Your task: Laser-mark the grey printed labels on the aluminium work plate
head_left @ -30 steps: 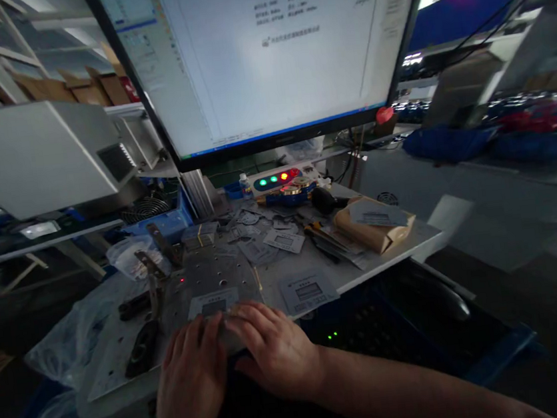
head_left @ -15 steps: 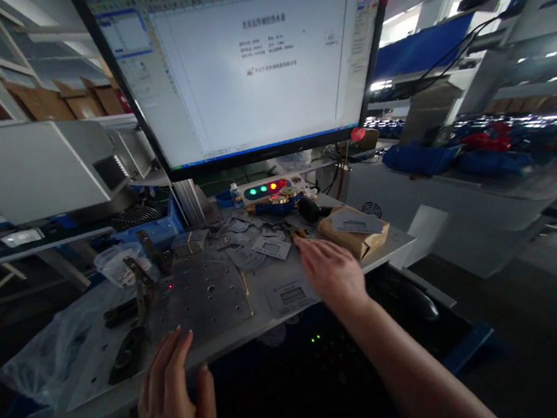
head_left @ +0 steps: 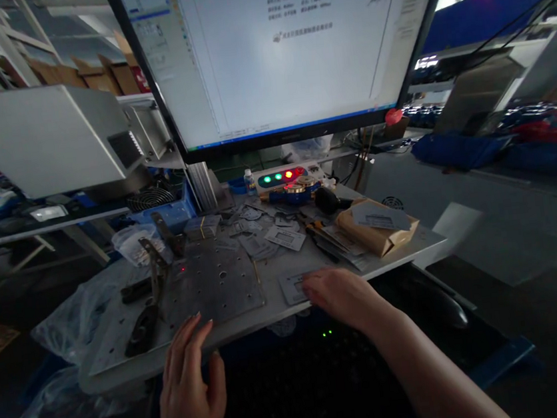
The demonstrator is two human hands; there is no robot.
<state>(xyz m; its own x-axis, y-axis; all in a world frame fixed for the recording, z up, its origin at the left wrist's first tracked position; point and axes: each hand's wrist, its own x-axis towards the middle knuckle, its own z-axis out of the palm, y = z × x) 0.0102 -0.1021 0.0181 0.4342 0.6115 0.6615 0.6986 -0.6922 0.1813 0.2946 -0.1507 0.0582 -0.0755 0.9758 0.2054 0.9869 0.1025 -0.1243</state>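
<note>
My right hand (head_left: 341, 296) reaches over the front edge of the worktable, fingertips on a thin grey printed metal plate (head_left: 292, 289) that lies flat there. The fingers are extended and slightly bent; the thumb is hidden. My left hand (head_left: 191, 387) is open and empty, thumb apart from the fingers, near the table's front edge and above a dark keyboard (head_left: 298, 381). Beyond it lies a flat fixture plate (head_left: 211, 284) with holes and a small red light dot on it. More cut metal plates (head_left: 284, 237) lie scattered behind, beside a rubber-banded stack (head_left: 203, 227).
A large monitor (head_left: 287, 67) stands above the table. A brown paper packet (head_left: 383, 241), pliers (head_left: 310, 222) and a lit button panel (head_left: 282, 176) are at the right and back. Clamps (head_left: 155, 270) and a clear tub (head_left: 136, 245) stand left; a mouse (head_left: 445, 307) sits low right.
My right hand has come down and back from near the pliers onto the printed plate, now partly covering it. My left hand stays open by the edge. The whole view has shifted.
</note>
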